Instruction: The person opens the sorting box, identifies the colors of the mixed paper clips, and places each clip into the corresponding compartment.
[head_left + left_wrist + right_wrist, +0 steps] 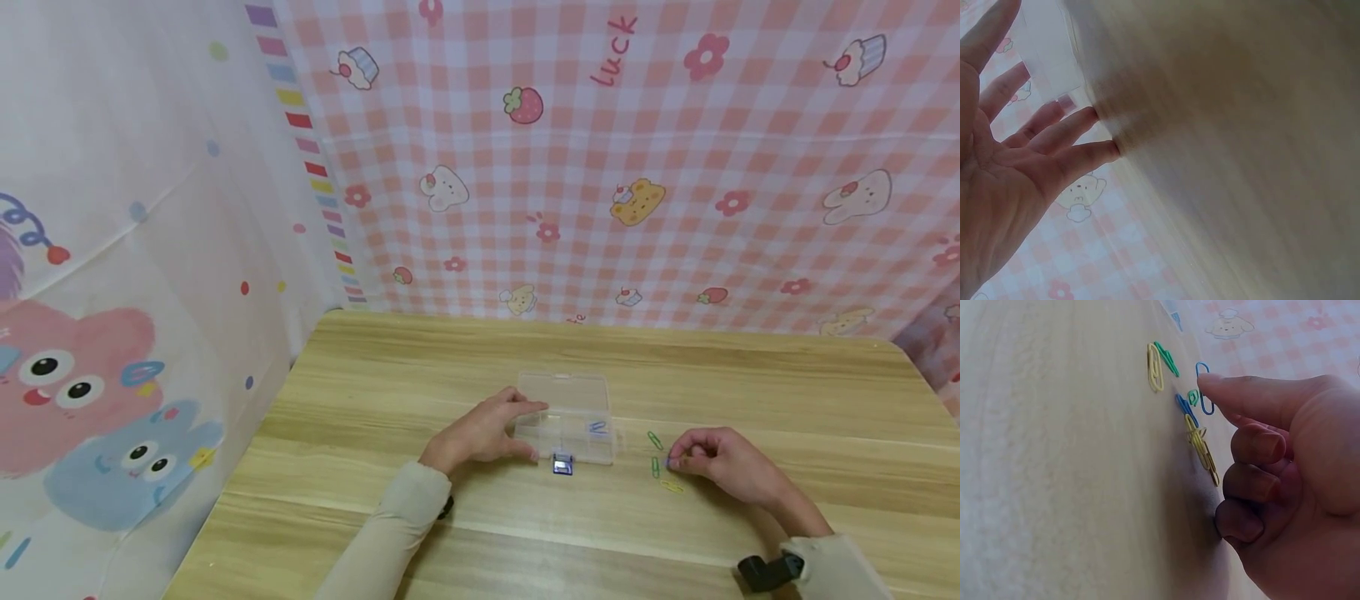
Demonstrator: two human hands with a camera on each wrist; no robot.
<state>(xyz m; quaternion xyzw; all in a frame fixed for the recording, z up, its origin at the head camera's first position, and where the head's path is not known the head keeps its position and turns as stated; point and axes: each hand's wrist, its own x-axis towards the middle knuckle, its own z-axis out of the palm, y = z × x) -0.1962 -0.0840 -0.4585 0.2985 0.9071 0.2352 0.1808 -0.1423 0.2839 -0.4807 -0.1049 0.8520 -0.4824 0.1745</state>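
My right hand (pixel 723 467) pinches a blue paper clip (pixel 1205 389) between thumb and index finger, its other fingers curled in. Just below that hand, on the wooden table, lie loose paper clips: a yellow one (pixel 1155 367), a green one (pixel 1166 359) and another blue one (pixel 1186 410) among them. My left hand (pixel 491 429), fingers spread and mostly straight, rests at the left side of a clear plastic box (pixel 600 454). The box's lid (pixel 564 392) is folded back. Inside, at the right, sit blue paper clips (pixel 597 427).
A small dark-blue rectangular piece (pixel 562 463) lies at the box's front edge. The wooden table (pixel 375 375) meets a pink checked cloth (pixel 480 167) at the back. A white cloth with cartoon figures (pixel 150 208) hangs on the left.
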